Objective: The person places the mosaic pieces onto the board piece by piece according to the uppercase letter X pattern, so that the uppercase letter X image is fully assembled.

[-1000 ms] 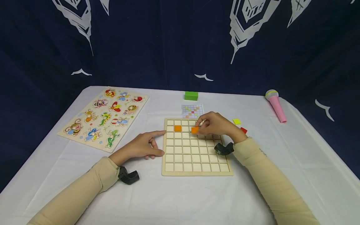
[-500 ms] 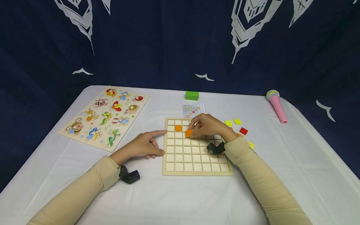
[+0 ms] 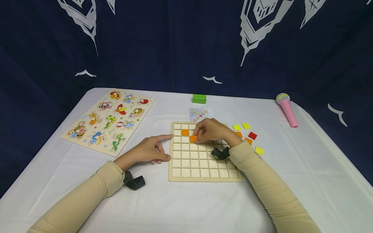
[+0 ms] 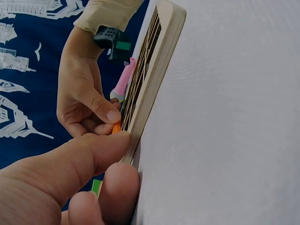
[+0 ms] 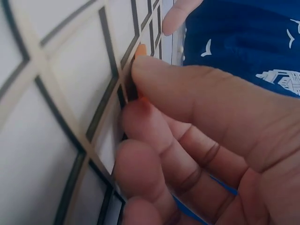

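Note:
My right hand (image 3: 211, 130) pinches an orange square tile (image 3: 193, 138) between thumb and index finger, low over the wooden grid board (image 3: 190, 179). In the right wrist view the tile (image 5: 142, 50) is tilted, its lower part at the grid lines. Another orange tile (image 3: 185, 132) lies in a cell of the second row, up and left of the held one. At the board's left edge rests my left hand (image 3: 147, 150), index finger extended and thumb lower down, both touching the rim. The left wrist view shows its thumb (image 4: 105, 150) against the board's side (image 4: 159, 70).
Loose yellow, orange and red tiles (image 3: 252, 135) lie right of the board. Behind it are a printed pattern card (image 3: 200, 114) and a green block (image 3: 199, 99). An insect puzzle board (image 3: 107, 123) lies at left, a pink toy microphone (image 3: 287, 111) at far right.
My right hand has moved left and slightly nearer with the orange tile, uncovering several loose tiles on the right. The left hand stays at the board's edge.

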Tool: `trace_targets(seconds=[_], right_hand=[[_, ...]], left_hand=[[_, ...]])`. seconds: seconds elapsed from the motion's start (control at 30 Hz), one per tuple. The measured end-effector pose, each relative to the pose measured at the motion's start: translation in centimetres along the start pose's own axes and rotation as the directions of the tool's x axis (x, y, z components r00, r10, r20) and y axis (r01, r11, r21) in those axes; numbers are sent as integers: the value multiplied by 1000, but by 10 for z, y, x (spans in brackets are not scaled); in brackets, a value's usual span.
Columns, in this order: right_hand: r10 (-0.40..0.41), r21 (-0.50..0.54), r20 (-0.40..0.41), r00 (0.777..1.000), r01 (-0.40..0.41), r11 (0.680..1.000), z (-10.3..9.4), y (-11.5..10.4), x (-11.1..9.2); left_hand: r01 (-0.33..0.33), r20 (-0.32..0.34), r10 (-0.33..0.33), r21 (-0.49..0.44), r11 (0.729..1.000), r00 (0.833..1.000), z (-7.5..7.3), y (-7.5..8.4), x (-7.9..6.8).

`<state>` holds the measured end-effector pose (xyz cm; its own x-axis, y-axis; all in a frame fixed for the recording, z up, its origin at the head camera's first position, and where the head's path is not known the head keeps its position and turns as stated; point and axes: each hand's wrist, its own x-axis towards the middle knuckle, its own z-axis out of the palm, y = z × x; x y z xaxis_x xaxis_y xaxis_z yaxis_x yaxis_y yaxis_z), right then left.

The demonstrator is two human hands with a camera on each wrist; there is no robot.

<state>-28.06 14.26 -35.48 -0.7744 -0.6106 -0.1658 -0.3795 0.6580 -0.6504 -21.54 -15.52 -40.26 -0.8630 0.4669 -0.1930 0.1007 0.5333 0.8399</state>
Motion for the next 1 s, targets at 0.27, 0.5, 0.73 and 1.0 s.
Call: trace_targets(seconds=[0.27,0.5,0.73,1.0], right_hand=[[9,-12,-10,1000,-9,1000,1,0,1],[-34,-20,-13,999,34,999,-8,5,-8],[-89,117,-3,996,89,989,-18,19,-25],[-100,280,-75,992,117,953,-30,40,-48]], left_hand=[[6,-2,-6,5,1000,1000,0,1,1],[7,-2,-7,0,1000,1000,1,2,-1],[6,-8,-6,-3,1000,1000,1,2,-1],[10,-5,-10,-2,1000,1000,1,1,-1]])
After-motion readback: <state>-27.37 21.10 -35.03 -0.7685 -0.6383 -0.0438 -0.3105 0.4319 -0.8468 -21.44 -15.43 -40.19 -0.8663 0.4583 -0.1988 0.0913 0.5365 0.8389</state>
